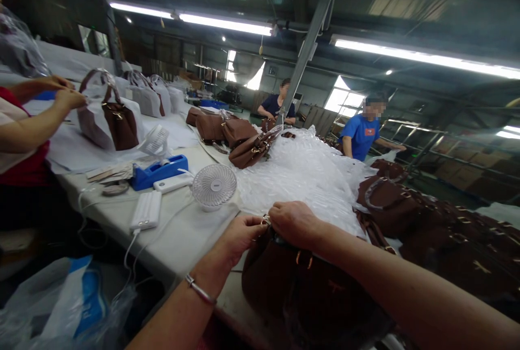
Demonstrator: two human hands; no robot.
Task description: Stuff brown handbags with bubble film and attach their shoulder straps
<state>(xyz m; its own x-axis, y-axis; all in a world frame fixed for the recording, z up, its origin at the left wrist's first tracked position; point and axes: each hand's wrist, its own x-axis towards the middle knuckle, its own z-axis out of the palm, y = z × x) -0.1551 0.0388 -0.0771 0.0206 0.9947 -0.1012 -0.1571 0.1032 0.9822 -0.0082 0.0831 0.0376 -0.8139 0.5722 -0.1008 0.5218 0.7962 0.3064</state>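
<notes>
A dark brown handbag (268, 271) stands at the front edge of the table, just below me. It has gold-coloured buckles and a small metal emblem on its side. My left hand (241, 237) pinches the bag's top left end beside a gold-coloured metal fitting (265, 220). Close against it, my right hand (296, 223) is closed over the same end of the bag, its fingers curled downward. Exactly which part sits under the right fingers is hidden. Clear wrapping covers the bag's hanging handle (290, 306).
White plastic bags (304, 176) lie heaped ahead, with many brown handbags (447, 231) to the right. A small fan (214, 186), power bank (146, 210) and blue tape dispenser (160, 172) stand left. A co-worker's hands (67, 95) handle another bag; two people work farther back.
</notes>
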